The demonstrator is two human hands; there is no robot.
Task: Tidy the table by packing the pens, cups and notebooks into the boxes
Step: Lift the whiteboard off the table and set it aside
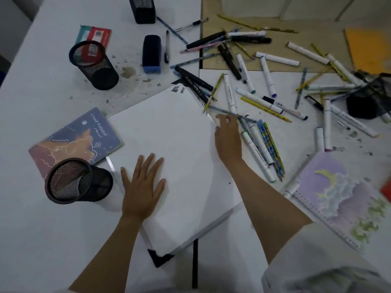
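A large white box (169,134) lies closed in the middle of the table. My left hand (141,187) presses flat on its lid near the front left. My right hand (228,138) is at the box's right edge, fingertips pinching a blue patterned pen (220,109). Several markers and pencils (264,96) lie scattered to the right. A blue cloud notebook (78,138) lies left of the box, a purple moon notebook (338,195) at the right. Two black mesh cups stand at the left (69,182) (95,66); another (368,98) lies tipped at the far right.
A whiteboard eraser (152,53) and a black mesh holder (142,9) sit at the back. A small red-and-green box (95,35) lies behind the far cup. An orange notebook (368,49) rests at the back right. The table top has dirty smudges.
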